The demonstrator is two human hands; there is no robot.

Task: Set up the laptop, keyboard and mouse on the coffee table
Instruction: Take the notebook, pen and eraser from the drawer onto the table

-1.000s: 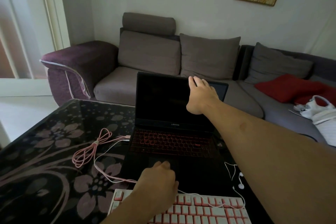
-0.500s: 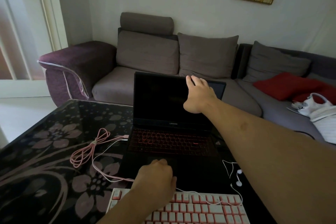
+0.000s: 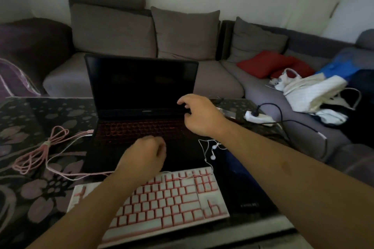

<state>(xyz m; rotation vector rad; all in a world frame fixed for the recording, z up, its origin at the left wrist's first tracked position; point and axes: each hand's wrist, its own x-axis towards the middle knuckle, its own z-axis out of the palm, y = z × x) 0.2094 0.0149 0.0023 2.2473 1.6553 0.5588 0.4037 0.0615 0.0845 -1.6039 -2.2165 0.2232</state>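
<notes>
A black laptop [image 3: 141, 87] stands open on the dark flowered coffee table [image 3: 40, 119], its screen dark and its keys glowing red. A white and pink keyboard [image 3: 172, 196] lies in front of it, with a pink cable [image 3: 40, 147] coiled at the left. My left hand [image 3: 145, 153] rests over the laptop's palm rest, fingers curled, holding nothing. My right hand [image 3: 198, 115] hovers over the laptop's right hinge corner, fingers loosely apart and empty. A dark mouse pad [image 3: 242, 184] lies right of the keyboard. I see no mouse.
White earphones [image 3: 212, 151] lie at the laptop's right edge. A white power strip [image 3: 257, 117] with a dark cord sits on the table's far right corner. The grey sofa [image 3: 121, 32] behind holds red cushions [image 3: 269, 62] and white clothes [image 3: 309, 91].
My right hand left the top edge of the screen and dropped to the laptop's right hinge corner. My left hand stayed on the palm rest. The view tilted down and right.
</notes>
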